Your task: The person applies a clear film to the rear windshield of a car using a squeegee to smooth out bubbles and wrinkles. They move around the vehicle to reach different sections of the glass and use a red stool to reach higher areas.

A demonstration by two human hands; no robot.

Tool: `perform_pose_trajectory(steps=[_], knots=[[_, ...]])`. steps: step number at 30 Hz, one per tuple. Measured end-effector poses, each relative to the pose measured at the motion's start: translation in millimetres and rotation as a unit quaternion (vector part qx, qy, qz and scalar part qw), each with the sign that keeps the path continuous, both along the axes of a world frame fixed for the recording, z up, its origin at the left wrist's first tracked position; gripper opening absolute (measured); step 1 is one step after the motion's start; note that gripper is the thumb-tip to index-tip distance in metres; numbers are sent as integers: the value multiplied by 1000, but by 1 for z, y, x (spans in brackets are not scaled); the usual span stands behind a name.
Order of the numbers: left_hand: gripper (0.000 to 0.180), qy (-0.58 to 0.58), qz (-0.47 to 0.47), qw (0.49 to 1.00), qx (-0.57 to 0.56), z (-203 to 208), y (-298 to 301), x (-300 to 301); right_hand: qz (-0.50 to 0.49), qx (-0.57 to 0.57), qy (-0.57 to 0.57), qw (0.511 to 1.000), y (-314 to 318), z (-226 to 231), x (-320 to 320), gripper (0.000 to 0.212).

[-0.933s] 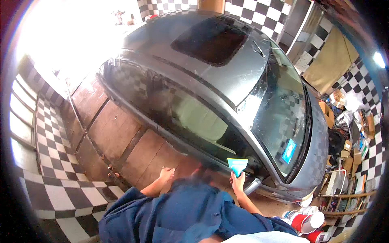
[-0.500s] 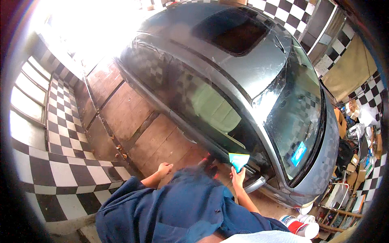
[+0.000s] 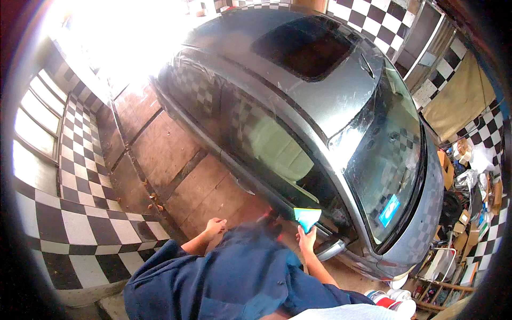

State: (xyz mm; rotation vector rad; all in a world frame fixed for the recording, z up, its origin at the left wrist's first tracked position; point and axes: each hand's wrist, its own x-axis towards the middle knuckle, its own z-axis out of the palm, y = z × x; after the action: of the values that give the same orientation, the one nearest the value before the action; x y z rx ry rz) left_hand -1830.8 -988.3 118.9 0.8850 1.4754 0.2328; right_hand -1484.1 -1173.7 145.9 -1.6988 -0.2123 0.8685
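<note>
My right hand (image 3: 306, 238) is closed around the narrow end of a teal fan-shaped squeegee (image 3: 308, 217) with a yellowish edge. The blade points up, close to the lower front corner of the side window (image 3: 277, 144) of a grey car (image 3: 333, 106). Just beside that hand is the silver side mirror (image 3: 330, 249). My left hand (image 3: 215, 225) hangs over the tiled floor, away from the car, its fingers curled together. Whatever may be inside them is too small to make out. A blue-sleeved torso covers the lower middle of the view.
A checkered wall (image 3: 85, 160) with a low checkered ledge runs along the left. Reddish floor tiles (image 3: 165, 144) lie between it and the car. Paint buckets (image 3: 392, 301) stand by the car's front. Boxes and clutter (image 3: 464, 213) are piled at the right. Bright light washes out the upper left.
My right hand and the squeegee have shifted slightly left and down, and the blade has tilted a little. The left hand looks nearly the same. The whole view has moved slightly.
</note>
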Motion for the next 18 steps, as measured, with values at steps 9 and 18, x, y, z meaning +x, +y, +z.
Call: perform_pose_trajectory(steps=[9,18], knots=[[21,-22,-1,1000,4,-5,3,0,9,-7,9,1000,4,11,2,30],[20,23,19,1000,-4,5,-18,-11,30,1,-6,1000,3,1,-1,32]])
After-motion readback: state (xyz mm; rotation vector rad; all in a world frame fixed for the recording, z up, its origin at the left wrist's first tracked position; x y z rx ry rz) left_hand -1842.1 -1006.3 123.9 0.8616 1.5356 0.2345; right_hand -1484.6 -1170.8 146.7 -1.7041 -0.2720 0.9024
